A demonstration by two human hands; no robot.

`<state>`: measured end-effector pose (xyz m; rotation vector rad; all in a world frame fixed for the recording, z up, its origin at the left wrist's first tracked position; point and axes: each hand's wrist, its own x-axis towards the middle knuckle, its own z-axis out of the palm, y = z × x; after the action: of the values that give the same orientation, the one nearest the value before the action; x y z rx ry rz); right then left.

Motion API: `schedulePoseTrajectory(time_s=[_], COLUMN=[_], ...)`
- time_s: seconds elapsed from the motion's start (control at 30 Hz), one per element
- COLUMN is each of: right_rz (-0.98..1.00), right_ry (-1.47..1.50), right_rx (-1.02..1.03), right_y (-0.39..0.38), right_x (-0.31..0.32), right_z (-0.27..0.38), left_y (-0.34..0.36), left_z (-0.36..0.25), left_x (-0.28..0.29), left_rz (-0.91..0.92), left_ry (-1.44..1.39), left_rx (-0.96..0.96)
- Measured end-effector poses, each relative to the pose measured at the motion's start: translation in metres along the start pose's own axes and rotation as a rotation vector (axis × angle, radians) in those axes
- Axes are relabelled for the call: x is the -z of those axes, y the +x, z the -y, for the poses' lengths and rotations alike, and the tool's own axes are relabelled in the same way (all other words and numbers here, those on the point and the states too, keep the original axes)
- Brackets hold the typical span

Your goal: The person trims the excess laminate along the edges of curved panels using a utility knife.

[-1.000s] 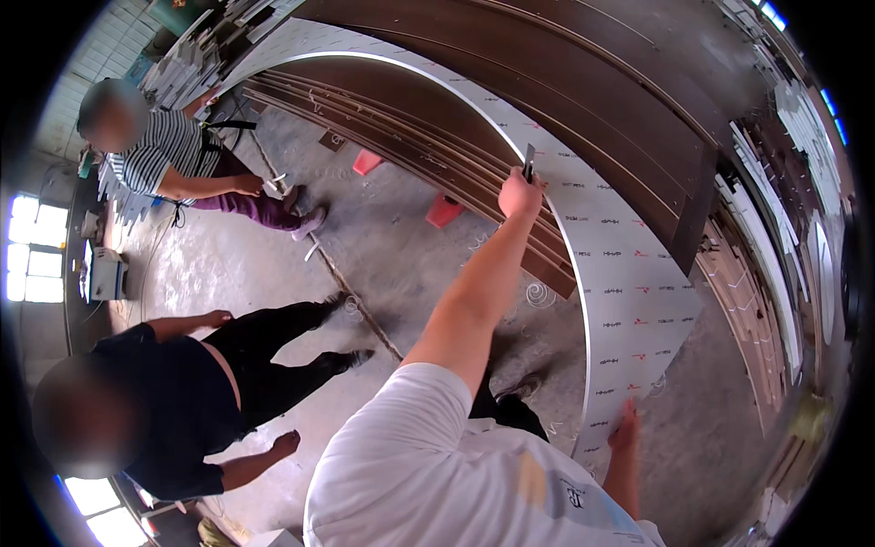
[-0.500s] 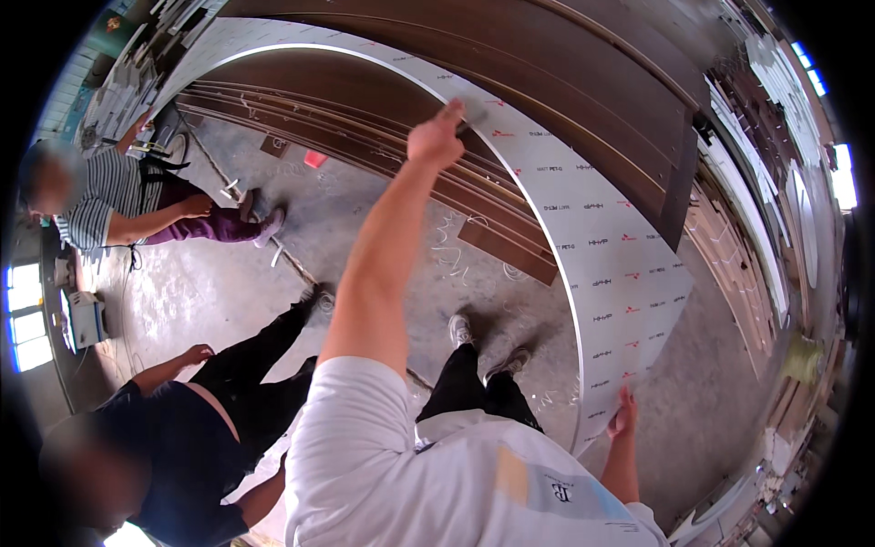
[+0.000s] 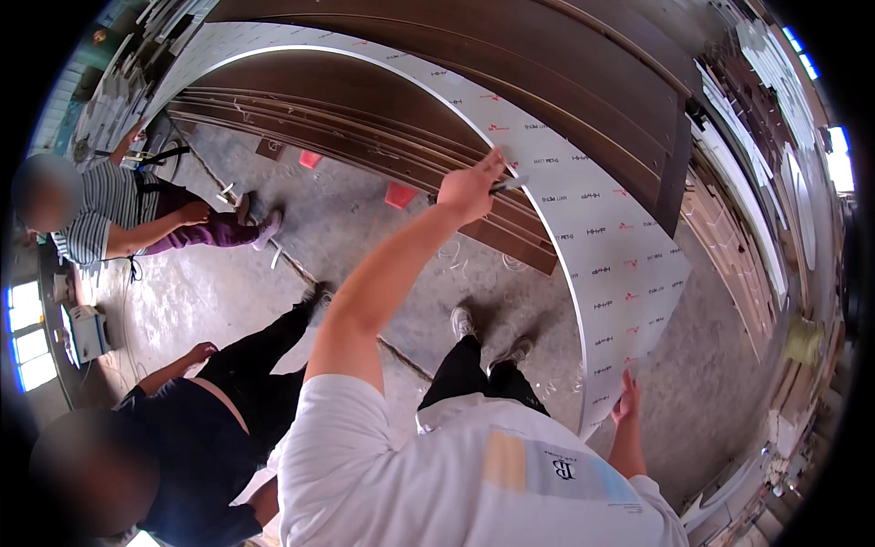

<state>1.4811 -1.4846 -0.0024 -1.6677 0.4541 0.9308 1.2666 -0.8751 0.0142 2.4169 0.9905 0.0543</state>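
A long white panel, printed with rows of small marks on its film, arches in front of me from the far left round to my right side. My left hand is at the panel's inner edge, fingers closed round a short, flat, dark tool whose tip meets that edge. What kind of tool it is I cannot make out. On the right, my right hand grips the panel's outer edge close to its near end. At the far end, a person in a striped shirt has one hand by the panel.
Brown boards are stacked behind the panel. Another person in a dark top is close on my left. Red containers stand on the concrete floor, which a cord crosses. Long strips lean at right.
My left hand has slid nearer along the panel's inner edge with the tool, uncovering a second red container. My right hand keeps its place on the panel.
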Motion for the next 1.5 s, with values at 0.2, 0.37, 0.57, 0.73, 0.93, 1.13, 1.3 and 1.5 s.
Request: schedulePoseTrajectory(time_s=[0.2,0.37,0.57,0.73,0.93,1.13,1.3,1.5], right_rz=[0.028,0.053,0.070,0.011,0.095,0.133,0.161,0.280], right_ry=[0.012,0.025,0.046,-0.001,0.047,0.065,0.013,0.054], right_rx=[0.003,0.011,0.050,0.018,0.031,0.050,0.121,0.084], right_y=[-0.001,-0.002,0.002,0.016,0.012,0.020,0.037,0.014], right_x=[-0.003,-0.004,0.004,0.012,0.008,0.016,0.036,-0.003], right_z=[0.001,0.001,-0.005,-0.010,-0.007,-0.014,-0.031,-0.007], left_y=[0.022,0.075,0.109,0.099,0.029,-0.081,-0.049,-0.030], left_z=[0.030,0.102,0.106,0.082,-0.023,-0.132,-0.096,-0.075], left_x=[0.042,0.058,0.060,0.034,-0.035,-0.123,-0.106,-0.074], left_rz=[-0.253,-0.523,-0.593,-0.536,-0.459,-0.388,-0.366,-0.450], left_ry=[-0.288,-0.048,0.287,0.361,0.163,0.144,-0.194,0.096], left_rx=[0.228,0.135,0.062,0.048,-0.224,-0.419,0.087,-0.177])
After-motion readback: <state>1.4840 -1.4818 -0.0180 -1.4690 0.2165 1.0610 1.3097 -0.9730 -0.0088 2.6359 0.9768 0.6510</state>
